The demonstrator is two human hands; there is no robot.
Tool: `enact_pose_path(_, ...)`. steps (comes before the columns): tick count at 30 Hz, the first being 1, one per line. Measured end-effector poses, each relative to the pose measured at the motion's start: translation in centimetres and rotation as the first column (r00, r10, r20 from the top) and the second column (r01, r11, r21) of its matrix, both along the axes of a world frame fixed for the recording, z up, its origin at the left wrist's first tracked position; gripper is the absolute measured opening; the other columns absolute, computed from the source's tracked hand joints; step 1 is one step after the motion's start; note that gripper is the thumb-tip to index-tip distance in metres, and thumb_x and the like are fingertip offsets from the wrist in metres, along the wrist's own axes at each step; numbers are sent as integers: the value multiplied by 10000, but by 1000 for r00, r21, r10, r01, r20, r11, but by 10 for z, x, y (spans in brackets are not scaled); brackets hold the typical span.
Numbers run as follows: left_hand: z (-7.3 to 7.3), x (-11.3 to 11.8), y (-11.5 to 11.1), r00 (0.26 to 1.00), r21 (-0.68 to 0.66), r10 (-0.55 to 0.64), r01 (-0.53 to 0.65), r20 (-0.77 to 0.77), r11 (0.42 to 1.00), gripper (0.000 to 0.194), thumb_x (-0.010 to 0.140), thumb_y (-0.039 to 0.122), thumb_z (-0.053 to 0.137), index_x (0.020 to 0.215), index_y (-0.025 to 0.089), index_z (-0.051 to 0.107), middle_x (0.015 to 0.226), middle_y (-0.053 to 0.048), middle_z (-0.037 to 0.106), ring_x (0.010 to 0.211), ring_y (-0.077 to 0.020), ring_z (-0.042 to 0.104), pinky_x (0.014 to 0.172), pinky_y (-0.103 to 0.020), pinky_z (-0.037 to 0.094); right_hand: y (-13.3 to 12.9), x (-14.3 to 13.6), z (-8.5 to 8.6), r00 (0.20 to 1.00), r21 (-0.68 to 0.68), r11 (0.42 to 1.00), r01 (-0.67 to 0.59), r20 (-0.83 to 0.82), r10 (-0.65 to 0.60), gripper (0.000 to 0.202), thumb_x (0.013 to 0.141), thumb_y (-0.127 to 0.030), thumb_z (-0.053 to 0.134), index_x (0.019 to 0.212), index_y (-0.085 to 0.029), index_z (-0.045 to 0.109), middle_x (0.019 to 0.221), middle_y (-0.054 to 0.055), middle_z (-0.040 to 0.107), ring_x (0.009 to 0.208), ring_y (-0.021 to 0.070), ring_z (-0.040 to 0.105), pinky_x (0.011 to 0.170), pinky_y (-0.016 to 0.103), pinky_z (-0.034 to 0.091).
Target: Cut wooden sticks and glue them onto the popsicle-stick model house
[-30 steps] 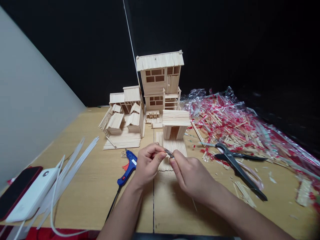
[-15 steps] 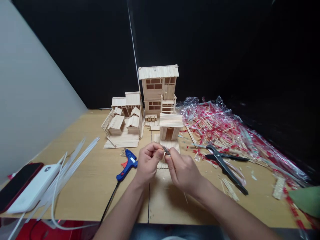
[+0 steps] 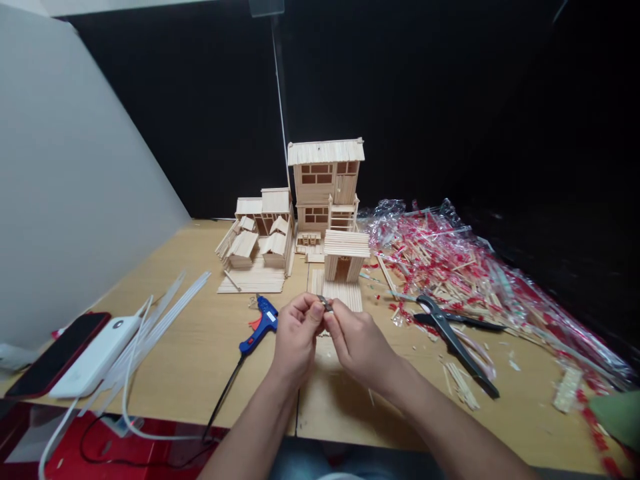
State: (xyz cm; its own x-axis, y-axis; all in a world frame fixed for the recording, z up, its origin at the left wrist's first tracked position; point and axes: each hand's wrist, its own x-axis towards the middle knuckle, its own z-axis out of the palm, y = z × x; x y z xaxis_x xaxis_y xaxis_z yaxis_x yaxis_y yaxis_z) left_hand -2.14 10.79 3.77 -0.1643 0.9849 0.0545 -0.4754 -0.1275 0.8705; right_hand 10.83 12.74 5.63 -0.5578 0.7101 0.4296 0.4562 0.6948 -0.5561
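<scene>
In front of the small stick-built hut [image 3: 346, 245], both hands meet above the table. My left hand [image 3: 296, 333] is closed, with thumb and forefinger pinched at one end of a small grey metal tool [image 3: 325, 303]. My right hand [image 3: 363, 340] is closed around the other end, its thumb pressed toward the left fingertips. The tool's kind is too small and too covered to tell. Just below the right hand, a thin pale stick [image 3: 371, 398] shows; whether the hand holds it is unclear. A blue glue gun [image 3: 259, 325] lies left of my left hand.
Behind stand a tall stick house [image 3: 325, 175] and a lower stick courtyard model [image 3: 255, 287]. At right are pliers-like cutters [image 3: 457, 347] and a heap of sticks in red-and-clear wrappers [image 3: 440, 253]. Glue sticks [image 3: 173, 307], a white power bank [image 3: 95, 357] and a phone [image 3: 60, 353] lie left.
The view has shifted, so the models and tools appear slightly farther right. Both hands stay together on the small metal tool, with little change in their grip.
</scene>
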Motion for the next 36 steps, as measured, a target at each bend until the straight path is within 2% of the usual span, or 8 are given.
enact_pose_path(6,10,-5,1,966,58,-38,55,-255,997,306,811,428,729,819,127,676,604,27,523,499,-52,387,472,-178,316,4,18,5,997,1,1000,-30,-74,30,204,1010,-243,345,838,-217,450,661,-14,530,540,146,524,544,245,341)
enact_pose_path(9,17,-8,1,932,39,-60,79,-358,996,336,822,442,710,927,123,718,594,16,553,496,-69,462,474,-189,374,6,32,8,992,29,999,42,-122,-38,224,1017,-247,347,816,-220,444,642,-20,514,534,141,508,534,243,332)
enact_pose_path(13,17,-5,-2,905,26,-37,53,-424,998,301,819,410,717,870,113,724,632,-23,640,531,-104,575,527,-219,480,7,43,2,997,49,999,18,-74,-14,223,1017,-250,353,823,-216,456,626,-26,511,520,137,513,520,238,333)
enact_pose_path(21,18,6,-10,824,144,47,42,-564,989,213,888,320,650,815,132,717,647,-15,634,508,-82,526,496,-199,427,12,58,-5,998,334,941,53,-6,-54,230,1010,-221,364,815,-206,485,596,0,558,490,148,516,511,269,312)
enact_pose_path(23,18,7,-10,825,148,45,47,-564,988,208,891,320,647,824,136,718,651,-16,632,510,-84,525,499,-203,427,10,60,-2,999,263,964,43,-36,-34,225,1009,-221,369,811,-208,476,591,-14,539,478,138,496,505,265,304)
enact_pose_path(26,17,8,-11,833,143,17,75,-554,987,201,888,322,651,835,141,722,644,-17,632,513,-87,518,499,-205,425,5,62,3,992,-18,997,-69,-109,67,234,1022,-256,362,820,-210,471,597,-43,496,475,114,463,498,239,313)
enact_pose_path(29,17,8,-13,831,135,-2,92,-556,987,204,885,325,653,829,142,724,628,-19,631,506,-89,508,485,-205,413,3,64,8,975,-215,958,-188,-158,156,278,1038,-315,348,824,-206,488,627,-44,492,517,108,463,524,227,334)
enact_pose_path(36,23,5,-20,803,146,20,85,-596,986,206,899,309,634,816,143,722,630,-19,633,508,-87,512,490,-204,413,6,66,9,943,-402,865,-300,-263,205,380,1042,-426,334,757,-203,450,607,-50,451,527,102,425,523,230,327)
